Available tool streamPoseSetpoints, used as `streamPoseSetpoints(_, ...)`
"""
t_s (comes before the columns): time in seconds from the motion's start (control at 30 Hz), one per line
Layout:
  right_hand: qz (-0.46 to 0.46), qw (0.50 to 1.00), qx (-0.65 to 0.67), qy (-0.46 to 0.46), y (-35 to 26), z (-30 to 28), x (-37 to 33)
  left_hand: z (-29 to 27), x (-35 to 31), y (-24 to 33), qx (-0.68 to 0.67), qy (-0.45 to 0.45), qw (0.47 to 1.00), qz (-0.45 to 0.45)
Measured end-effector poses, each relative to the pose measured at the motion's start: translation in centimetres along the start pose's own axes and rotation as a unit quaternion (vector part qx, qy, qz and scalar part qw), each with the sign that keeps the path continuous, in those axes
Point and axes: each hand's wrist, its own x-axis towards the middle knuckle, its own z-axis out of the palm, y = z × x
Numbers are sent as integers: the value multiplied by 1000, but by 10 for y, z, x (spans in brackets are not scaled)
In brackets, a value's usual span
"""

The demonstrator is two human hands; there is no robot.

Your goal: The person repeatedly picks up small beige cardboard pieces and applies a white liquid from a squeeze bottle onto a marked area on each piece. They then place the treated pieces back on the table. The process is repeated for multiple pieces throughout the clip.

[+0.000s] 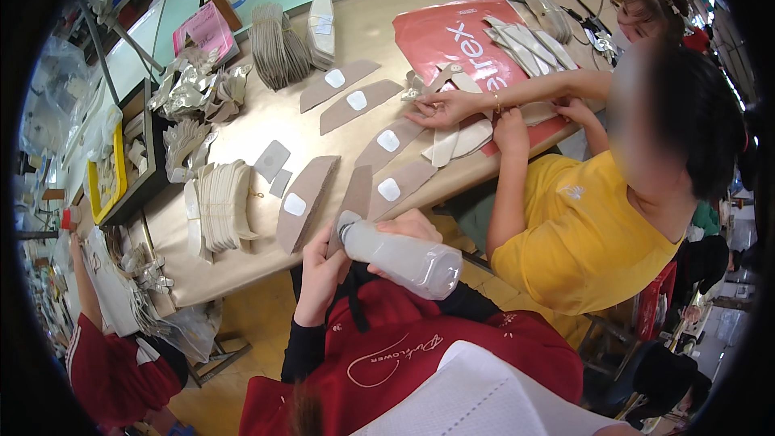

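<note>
My left hand (316,270) is closed on the lower end of a curved grey-brown cut piece (356,191) near the table's front edge. Wrapped round a translucent squeeze bottle (416,262), my right hand (413,226) holds it tilted, its neck end against or just over the held piece. A whitish spot shows there, partly hidden by the bottle. Similar curved pieces with white patches lie around: a stack (311,202) on the left, one piece (412,184) on the right, and others (351,103) farther back.
At right, a co-worker in a yellow shirt (565,234) reaches over pale strips (464,137) and a red plastic bag (436,32). Bundled pieces (226,206) stand at left, near a dark tray (149,161) and a yellow basket (113,178). A tall stack (276,47) stands farther back.
</note>
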Motion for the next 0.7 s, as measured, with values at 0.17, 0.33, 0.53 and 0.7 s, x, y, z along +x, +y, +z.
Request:
streamPoseSetpoints(0.17, 107, 993, -20, -47, 18, -7, -16, 4, -7, 4, 34, -1, 999, 30)
streamPoseSetpoints(0.33, 221, 967, 52, -119, 8, -11, -26, -7, -10, 8, 50, -25, 998, -23)
streamPoseSetpoints(0.53, 99, 984, 123, 86, -1, 7, -4, -1, -13, 1, 65, -1, 995, 77)
streamPoseSetpoints(0.7, -72, 996, -21, -48, -2, 5, 9, -5, -18, 8, 53, -16, 998, 29)
